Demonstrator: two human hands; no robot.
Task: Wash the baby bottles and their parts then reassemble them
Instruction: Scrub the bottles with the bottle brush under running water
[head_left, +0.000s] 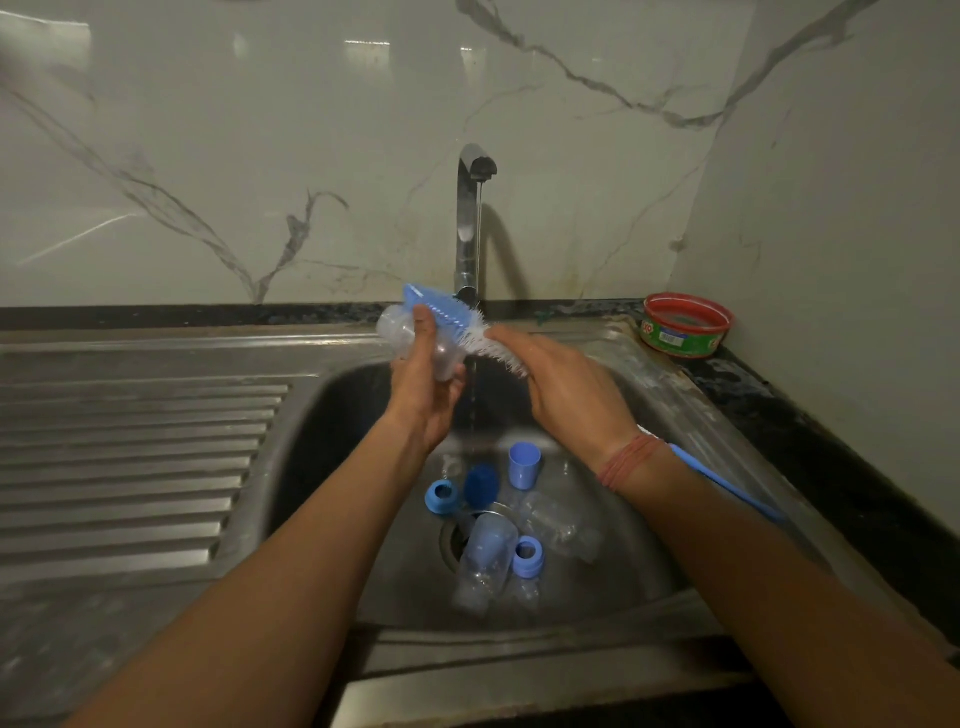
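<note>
My left hand (423, 395) grips a clear baby bottle (397, 332) above the sink basin (332, 431). My right hand (563, 387) holds a blue bottle brush (441, 317) by its bristled shaft, and the blue handle (727, 486) sticks out past my wrist. The brush head lies against the bottle. Water runs from the tap (470, 218) between my hands. Down in the basin lie two clear bottles (485, 556) (558, 525), two blue collar rings (441, 497) (529, 556), a light blue cap (523, 465) and a dark blue piece (482, 483).
A ribbed steel drainboard (130, 457) lies to the left of the basin. A round red and green tub (685, 325) stands on the dark counter at the back right corner. A marble wall rises behind the tap and on the right.
</note>
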